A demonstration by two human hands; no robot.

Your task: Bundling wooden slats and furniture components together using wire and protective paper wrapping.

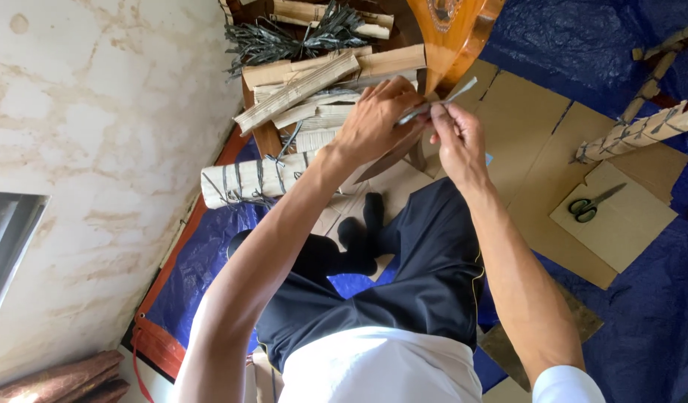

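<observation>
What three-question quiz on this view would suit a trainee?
1. True or false: the scissors are in the right hand.
2. Which colour is the sheet spread on the floor? A. blue B. green C. white
3. What do both hands hold between them?

Key
1. False: the scissors lie on a piece of cardboard, away from both hands.
2. A.
3. A thin pale strip; the left hand and the right hand each have a grip on it, in front of a stack of cardboard strips.
</observation>
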